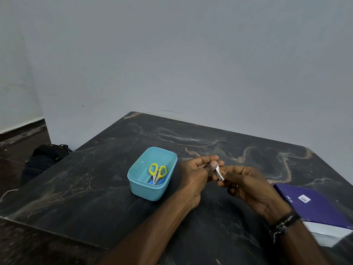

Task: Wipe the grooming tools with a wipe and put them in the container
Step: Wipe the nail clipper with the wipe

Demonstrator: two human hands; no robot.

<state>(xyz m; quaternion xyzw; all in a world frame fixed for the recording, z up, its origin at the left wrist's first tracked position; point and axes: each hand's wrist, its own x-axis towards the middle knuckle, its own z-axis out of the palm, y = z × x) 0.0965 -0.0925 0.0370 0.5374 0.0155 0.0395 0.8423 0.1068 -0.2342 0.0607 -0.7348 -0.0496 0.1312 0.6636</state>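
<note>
Both hands raised just above the dark table (95, 178), meeting to the right of the blue container (145, 190). Small metal tool (219, 174), probably a nail clipper, pinched between them: left hand (196, 175) closed on its upper end, right hand (246, 184) closed on its lower end. Long axis tilted, top toward the left thumb. No wipe clearly visible; possibly hidden in the fingers. Yellow-handled scissors (157, 172) and 1 blue item already inside the container. Container to the left of the tool, nearer the left hand, so likely a short leftward carry.
</note>
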